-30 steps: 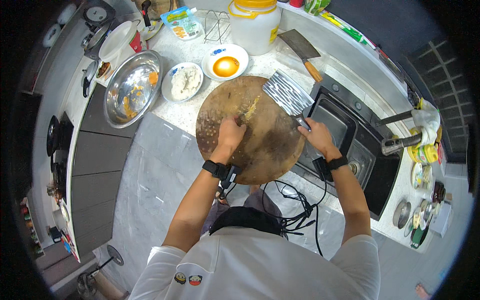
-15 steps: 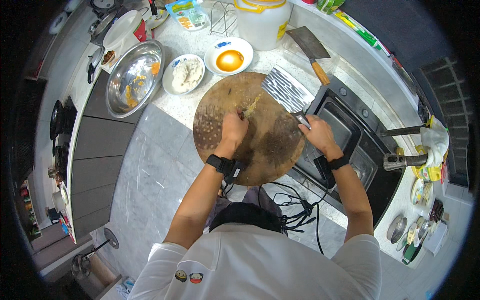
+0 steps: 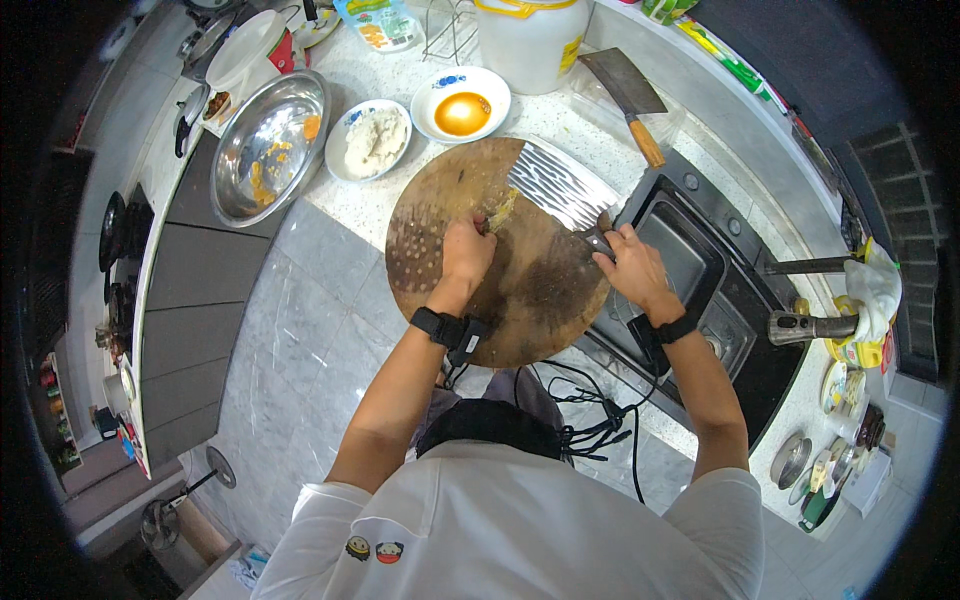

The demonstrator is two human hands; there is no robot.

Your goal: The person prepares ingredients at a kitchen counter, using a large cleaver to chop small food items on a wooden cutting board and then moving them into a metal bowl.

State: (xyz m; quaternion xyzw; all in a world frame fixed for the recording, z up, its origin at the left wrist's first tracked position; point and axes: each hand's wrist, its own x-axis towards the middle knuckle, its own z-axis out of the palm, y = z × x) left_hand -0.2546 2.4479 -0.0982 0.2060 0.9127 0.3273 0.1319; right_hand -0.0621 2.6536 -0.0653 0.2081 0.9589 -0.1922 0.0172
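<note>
A round wooden chopping board (image 3: pixel 530 320) lies in front of me, worn dark in patches. My right hand (image 3: pixel 634 266) wraps round the dark handle of a kitchen cleaver (image 3: pixel 562 187) with a shiny wavy-patterned blade. The blade lies low over the board's far right part, beside a small strip of yellowish chopped bits (image 3: pixel 505 209). Over the board's left half, my left hand (image 3: pixel 467 254) has its fingers curled together. A small dark bit shows at its fingertips, too small to name.
Behind the board stand a bowl of white paste (image 3: pixel 374 142), a bowl of amber liquid (image 3: pixel 463 113) and a white bucket (image 3: pixel 530 50). A steel basin (image 3: pixel 262 165) sits left. A second cleaver (image 3: pixel 625 85) lies back right, near the sink (image 3: pixel 690 250). Cables (image 3: pixel 605 420) hang below the board.
The cleaver has shifted left and its blade has tilted, coming closer to the yellowish bits. My right hand has moved slightly with it. The left hand stays almost in place.
</note>
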